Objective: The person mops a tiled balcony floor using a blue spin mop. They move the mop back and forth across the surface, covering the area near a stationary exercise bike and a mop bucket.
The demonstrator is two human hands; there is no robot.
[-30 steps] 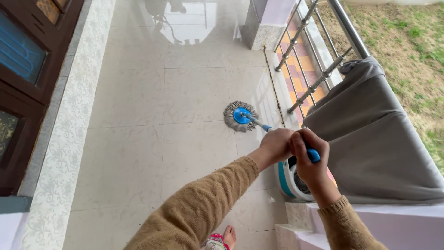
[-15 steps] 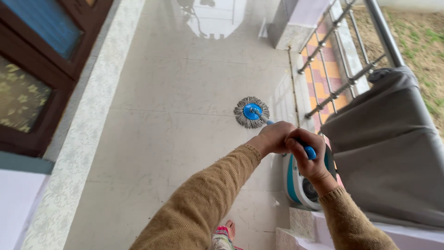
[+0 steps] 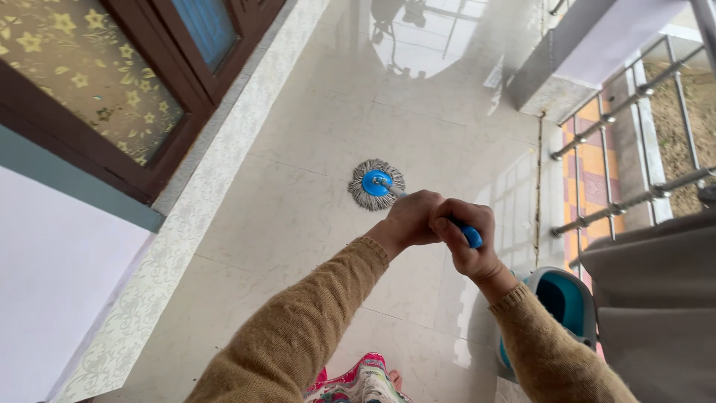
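Both my hands grip the blue-handled mop pole. My left hand wraps the pole lower down, and my right hand clasps the blue grip end just behind it. The round mop head, with a blue disc and grey strands, rests flat on the glossy pale floor tiles just ahead of my hands. Tan knitted sleeves cover both my forearms.
A blue and white mop bucket stands at the right, beside a grey cloth hung over a steel railing. A dark wooden door with patterned glass lines the left wall. A pillar base stands far right.
The view has swung left and turned. The mop head has slid left across the tiles, away from the railing, with both hands still on the pole.
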